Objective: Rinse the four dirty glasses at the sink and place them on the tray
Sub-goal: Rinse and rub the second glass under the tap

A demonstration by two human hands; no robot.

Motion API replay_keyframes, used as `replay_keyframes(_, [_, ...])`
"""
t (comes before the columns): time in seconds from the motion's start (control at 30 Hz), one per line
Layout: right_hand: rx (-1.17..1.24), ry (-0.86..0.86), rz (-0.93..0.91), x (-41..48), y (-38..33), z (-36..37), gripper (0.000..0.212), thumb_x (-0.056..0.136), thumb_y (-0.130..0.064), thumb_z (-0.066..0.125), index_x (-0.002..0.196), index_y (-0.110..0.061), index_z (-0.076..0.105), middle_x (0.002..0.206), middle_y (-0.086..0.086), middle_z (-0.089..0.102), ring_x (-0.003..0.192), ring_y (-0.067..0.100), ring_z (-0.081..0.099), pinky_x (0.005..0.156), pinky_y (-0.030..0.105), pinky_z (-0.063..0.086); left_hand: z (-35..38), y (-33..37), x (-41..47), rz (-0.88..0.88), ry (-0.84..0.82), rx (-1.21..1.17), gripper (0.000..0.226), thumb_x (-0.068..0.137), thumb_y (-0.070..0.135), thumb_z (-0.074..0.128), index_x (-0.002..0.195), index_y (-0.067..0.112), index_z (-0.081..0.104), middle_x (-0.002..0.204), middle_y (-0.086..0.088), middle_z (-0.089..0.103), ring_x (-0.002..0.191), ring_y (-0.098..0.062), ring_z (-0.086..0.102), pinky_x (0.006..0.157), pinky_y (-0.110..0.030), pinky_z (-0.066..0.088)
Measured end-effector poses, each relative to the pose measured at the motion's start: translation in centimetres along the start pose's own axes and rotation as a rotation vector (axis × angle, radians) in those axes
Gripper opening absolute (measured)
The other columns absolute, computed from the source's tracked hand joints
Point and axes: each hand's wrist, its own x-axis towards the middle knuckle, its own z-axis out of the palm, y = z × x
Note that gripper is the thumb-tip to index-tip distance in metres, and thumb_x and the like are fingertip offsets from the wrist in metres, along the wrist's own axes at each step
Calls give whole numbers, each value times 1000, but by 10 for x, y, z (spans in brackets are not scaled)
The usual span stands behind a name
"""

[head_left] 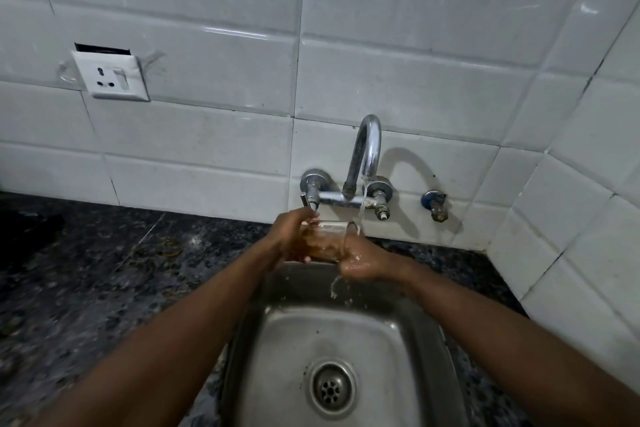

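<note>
glass (pixel 329 240) sideways, left hand (pixel 293 236) gripping its base, right hand (pixel 363 262) cupping its rim

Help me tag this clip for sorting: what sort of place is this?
Probably a home kitchen: a small steel sink set in a dark speckled stone counter, a wall tap running water onto a glass, and white tiles behind.
</note>
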Motion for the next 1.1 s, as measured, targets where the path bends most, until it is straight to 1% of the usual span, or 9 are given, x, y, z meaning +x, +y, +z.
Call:
replay_keyframes(0.07, [125, -27, 33, -1, -4, 2, 62, 84, 13, 52, 141, -9, 46, 133, -1, 52, 120, 8, 49, 98, 21, 46, 3, -3, -3, 98, 99, 104, 27, 96, 31, 49, 87, 9, 62, 79, -11, 63, 54, -21, 57, 40, -22, 38])
replay_keyframes(0.23, [-536, -17, 39, -5, 19, 16, 67, 84, 0, 59, 145, -20, 40, 137, 7, 56, 127, 24, 50, 116, 40, -3, 2, -8, -5, -114, -1, 167, 27, 93, 35, 45, 91, 11, 57, 71, -9, 66, 50, -21, 53, 44, -21, 34])
replay_keyframes(0.37, [185, -46, 83, -9, 10, 11, 73, 78, 14, 49, 143, -20, 46, 135, -1, 54, 118, 13, 55, 113, 41, 34, 8, -15, -6, 111, 53, 2, 23, 96, 28, 47, 88, 12, 62, 90, -13, 64, 69, -25, 59, 48, -26, 42])
replay_keyframes(0.53, [-784, -35, -14, -5, 22, 15, 57, 85, -7, 54, 138, -25, 49, 129, 8, 61, 126, 25, 52, 115, 48, -12, 12, -9, -8, 4, 92, 134, 30, 95, 31, 44, 84, 7, 57, 73, -14, 63, 47, -20, 47, 43, -22, 32])
replay_keyframes(0.67, [202, 35, 53, -6, 12, 12, 61, 80, 9, 57, 133, -23, 55, 132, 5, 59, 127, 22, 52, 111, 41, 36, 10, -5, -8, 98, 38, -64, 24, 95, 34, 49, 94, 13, 62, 90, -12, 65, 69, -26, 60, 51, -28, 44])
replay_keyframes(0.73, [333, -13, 105, -6, 10, 9, 63, 81, 10, 56, 136, -20, 51, 138, 5, 54, 133, 24, 47, 113, 43, 33, 12, -7, -8, 173, 112, -58, 22, 93, 28, 53, 88, 10, 64, 90, -14, 66, 74, -28, 62, 60, -40, 53])
replay_keyframes(0.87, [-754, -35, 25, -1, 23, 12, 54, 85, -20, 61, 137, -28, 51, 143, 1, 52, 139, 20, 36, 108, 45, -30, 12, -3, -8, 29, 113, 49, 23, 88, 30, 53, 79, 10, 60, 62, -6, 62, 49, -20, 50, 45, -27, 37])
replay_keyframes(1.03, [301, -4, 151, -9, -2, 5, 63, 83, 11, 54, 142, -7, 44, 142, 14, 50, 133, 22, 46, 119, 39, 23, 10, -7, -12, 163, 70, -81, 26, 95, 31, 51, 93, 9, 65, 90, -14, 65, 66, -23, 59, 44, -21, 41])
replay_keyframes(1.1, [33, -38, 49, -7, 7, 6, 56, 85, 1, 56, 138, -13, 51, 139, 6, 53, 128, 13, 46, 118, 31, 20, 11, -10, -10, 197, 137, 41, 25, 95, 26, 50, 83, 9, 64, 84, -15, 63, 60, -22, 55, 43, -22, 37])
